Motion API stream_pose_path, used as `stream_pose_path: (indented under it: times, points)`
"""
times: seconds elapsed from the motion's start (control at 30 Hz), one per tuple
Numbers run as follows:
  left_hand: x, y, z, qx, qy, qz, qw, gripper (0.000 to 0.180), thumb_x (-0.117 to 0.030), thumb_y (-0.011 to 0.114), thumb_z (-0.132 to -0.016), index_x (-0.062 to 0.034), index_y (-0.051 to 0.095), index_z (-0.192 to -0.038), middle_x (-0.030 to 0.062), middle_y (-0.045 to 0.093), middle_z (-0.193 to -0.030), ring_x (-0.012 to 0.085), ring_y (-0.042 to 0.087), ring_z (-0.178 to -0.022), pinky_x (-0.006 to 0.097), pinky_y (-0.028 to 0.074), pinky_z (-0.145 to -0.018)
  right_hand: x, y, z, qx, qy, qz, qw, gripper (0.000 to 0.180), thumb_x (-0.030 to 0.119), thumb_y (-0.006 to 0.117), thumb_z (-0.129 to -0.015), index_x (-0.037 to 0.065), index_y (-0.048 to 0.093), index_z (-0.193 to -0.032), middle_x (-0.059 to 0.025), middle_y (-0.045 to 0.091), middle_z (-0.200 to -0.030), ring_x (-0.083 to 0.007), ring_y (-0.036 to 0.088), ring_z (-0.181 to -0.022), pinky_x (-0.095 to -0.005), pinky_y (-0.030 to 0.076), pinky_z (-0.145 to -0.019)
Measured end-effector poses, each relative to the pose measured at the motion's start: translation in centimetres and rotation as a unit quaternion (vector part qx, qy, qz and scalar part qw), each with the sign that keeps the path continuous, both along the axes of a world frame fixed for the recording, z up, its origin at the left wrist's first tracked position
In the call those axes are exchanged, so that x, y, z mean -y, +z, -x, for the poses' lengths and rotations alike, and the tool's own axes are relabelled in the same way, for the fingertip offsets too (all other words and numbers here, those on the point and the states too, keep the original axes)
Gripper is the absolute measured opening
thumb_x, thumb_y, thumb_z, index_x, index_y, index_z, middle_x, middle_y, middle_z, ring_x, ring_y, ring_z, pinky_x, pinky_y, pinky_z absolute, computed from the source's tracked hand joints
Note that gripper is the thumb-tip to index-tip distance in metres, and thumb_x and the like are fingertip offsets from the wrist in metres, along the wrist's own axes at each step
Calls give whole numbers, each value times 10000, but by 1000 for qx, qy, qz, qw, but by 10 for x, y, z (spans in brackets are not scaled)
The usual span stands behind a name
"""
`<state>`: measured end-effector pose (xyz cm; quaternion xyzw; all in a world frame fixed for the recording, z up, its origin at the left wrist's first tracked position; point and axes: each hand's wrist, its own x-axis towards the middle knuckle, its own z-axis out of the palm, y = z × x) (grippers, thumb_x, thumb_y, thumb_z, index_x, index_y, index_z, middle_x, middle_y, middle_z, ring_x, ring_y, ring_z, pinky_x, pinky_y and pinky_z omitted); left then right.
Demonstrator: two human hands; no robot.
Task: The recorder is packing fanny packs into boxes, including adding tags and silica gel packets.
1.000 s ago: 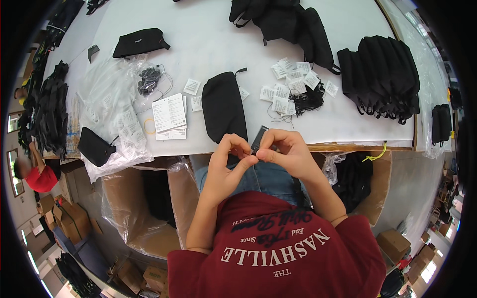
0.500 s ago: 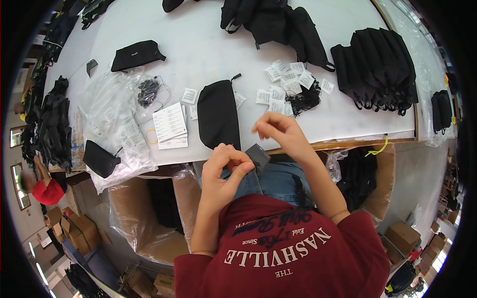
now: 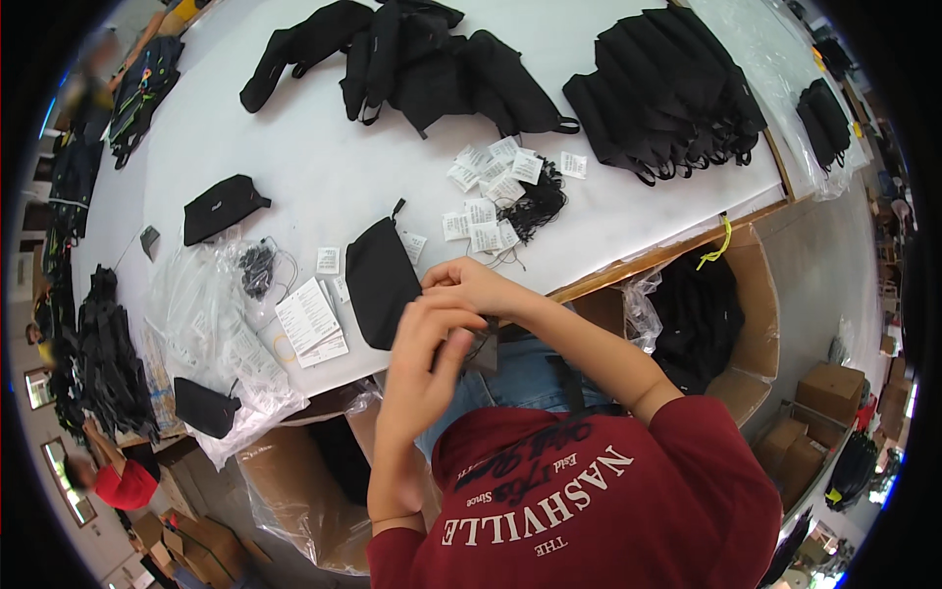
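My left hand (image 3: 427, 348) is closed in a pinch at the table's front edge, with a dark grey hang tag (image 3: 486, 355) dangling beside its thumb. My right hand (image 3: 476, 287) meets it from above, fingers bent and pressed together; whatever thin piece they hold is hidden. Just left of both hands a flat black zip pouch (image 3: 378, 285) lies on the table, its lower right side partly behind my left fingers. White printed labels (image 3: 328, 260) lie around the pouch. Several more labels (image 3: 481, 224) are heaped beside a bundle of black cords (image 3: 540, 204).
Black pouches are piled at the back (image 3: 402, 74) and stacked in a row at right (image 3: 667, 93). To the left are clear plastic bags (image 3: 201, 304), printed cards (image 3: 312, 319) and two small black pouches (image 3: 226, 208). Open cardboard boxes (image 3: 756, 294) stand below the table edge.
My right hand has come left and down to meet my left hand. The dark tag now hangs closer behind the left thumb. The whole view has turned and shifted.
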<state>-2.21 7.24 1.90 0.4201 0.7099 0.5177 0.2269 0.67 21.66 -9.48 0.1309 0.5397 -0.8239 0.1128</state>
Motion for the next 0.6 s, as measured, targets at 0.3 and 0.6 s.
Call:
stream_pose_path:
  times: [0.3,0.6]
  points:
    - [28,-14,25,-298,49,146,942,333,9,649,-699,-96,634,-1014,49,576,-1149,292,491,-1095,400,338,-958,-31,79,-31,-135,95,-266,950,152,176,623,-813,29,604,-778,-14,371,-484,-108,348,-462,-289,312,-484]
    - [45,-7,19,-318,-14,135,938,232,42,616,-686,-46,585,-899,75,611,-1037,286,538,-1026,409,385,-925,-31,108,-46,-171,69,-411,893,132,189,609,-802,58,615,-814,-54,496,-519,-220,513,-487,-340,380,-498]
